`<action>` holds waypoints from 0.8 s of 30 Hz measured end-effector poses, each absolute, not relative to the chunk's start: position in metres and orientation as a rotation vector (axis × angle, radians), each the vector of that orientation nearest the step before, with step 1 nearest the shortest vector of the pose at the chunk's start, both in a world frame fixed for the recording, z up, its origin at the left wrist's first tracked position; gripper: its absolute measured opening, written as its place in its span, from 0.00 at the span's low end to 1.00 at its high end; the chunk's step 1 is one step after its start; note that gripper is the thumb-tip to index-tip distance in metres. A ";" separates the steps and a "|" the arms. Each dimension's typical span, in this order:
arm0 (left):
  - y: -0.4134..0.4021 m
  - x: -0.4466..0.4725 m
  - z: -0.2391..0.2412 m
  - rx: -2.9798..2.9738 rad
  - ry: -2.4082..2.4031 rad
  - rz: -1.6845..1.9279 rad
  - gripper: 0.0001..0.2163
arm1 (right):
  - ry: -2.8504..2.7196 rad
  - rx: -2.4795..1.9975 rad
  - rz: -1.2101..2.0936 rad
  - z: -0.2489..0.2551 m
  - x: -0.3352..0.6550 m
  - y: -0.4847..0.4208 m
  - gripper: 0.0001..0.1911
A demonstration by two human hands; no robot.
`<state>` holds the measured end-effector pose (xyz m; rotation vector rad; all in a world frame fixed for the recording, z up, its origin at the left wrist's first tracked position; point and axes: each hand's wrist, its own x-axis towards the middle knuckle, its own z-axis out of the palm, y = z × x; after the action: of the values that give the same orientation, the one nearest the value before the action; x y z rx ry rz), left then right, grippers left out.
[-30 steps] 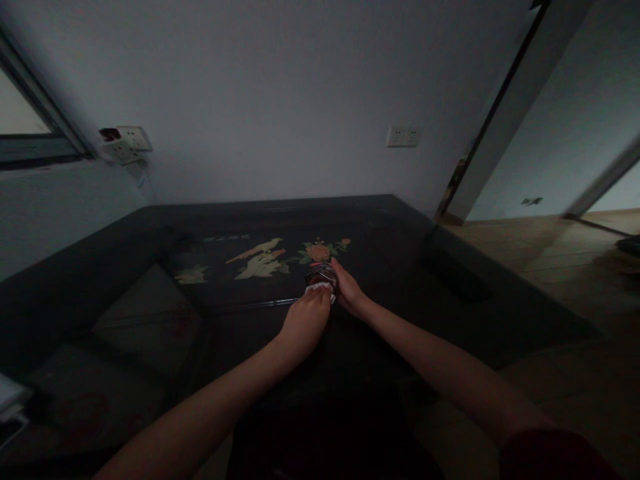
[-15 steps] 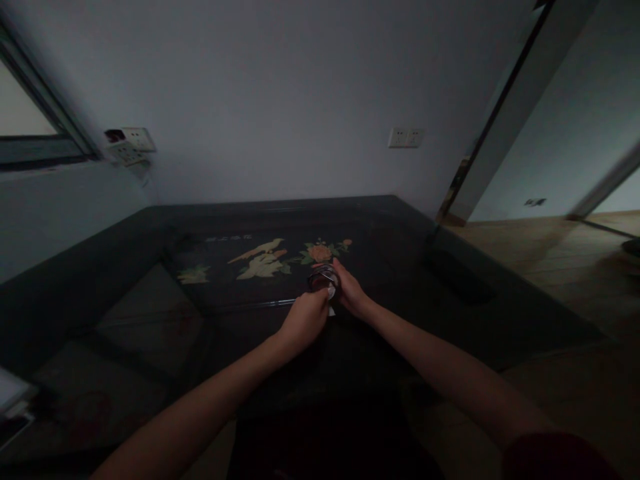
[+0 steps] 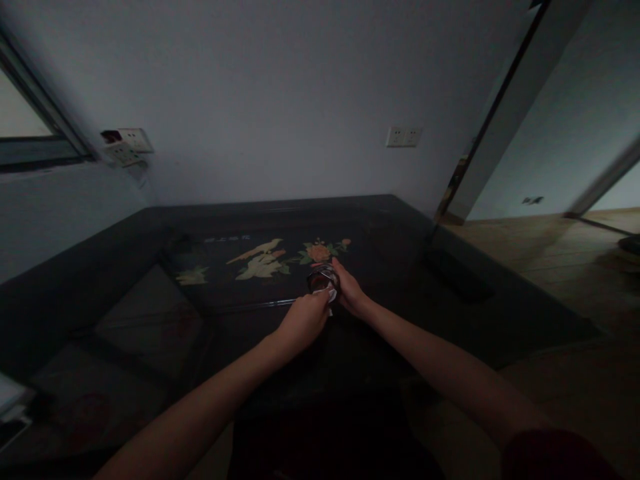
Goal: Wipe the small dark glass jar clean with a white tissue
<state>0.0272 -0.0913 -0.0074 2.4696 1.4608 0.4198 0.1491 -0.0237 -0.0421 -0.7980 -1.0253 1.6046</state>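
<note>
In the middle of the head view, my right hand (image 3: 351,291) wraps around the far right side of a glass cup (image 3: 317,279) with a dark, shiny round rim. The cup is tilted so its mouth faces me. My left hand (image 3: 306,315) is closed at its near side, pinching a crumpled white tissue (image 3: 332,294). This tissue lies against the cup's mouth, with a corner hanging below. Gloom hides most fingertips and the cup's base. Both hands are just above the dark glass-topped table (image 3: 390,267).
Bird and flower pictures (image 3: 260,260) decorate the tabletop. A dark oblong thing (image 3: 457,275) shows at the right. At the lower left edge is a white object (image 3: 13,407), partly cut off. The wall (image 3: 280,100) behind carries a double socket (image 3: 404,137) and a plugged-in adapter (image 3: 123,153).
My left hand has shifted slightly, and more of the white tissue shows at the cup's mouth. My right hand keeps its hold. The view has moved a little.
</note>
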 end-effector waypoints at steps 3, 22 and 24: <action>-0.094 0.028 -0.006 2.708 1.534 0.238 0.14 | -1.066 -0.786 1.581 -0.044 0.148 -0.023 0.24; -0.082 0.021 -0.009 2.336 1.436 0.555 0.07 | -1.041 -0.782 1.624 -0.044 0.149 -0.022 0.25; -0.078 0.021 -0.010 2.117 1.376 0.711 0.05 | -1.034 -0.786 1.628 -0.043 0.149 -0.022 0.25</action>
<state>0.0212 -0.0783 -0.0096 2.1173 1.3762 0.7112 0.1490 -0.0219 -0.0433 -0.7862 -1.0336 1.6279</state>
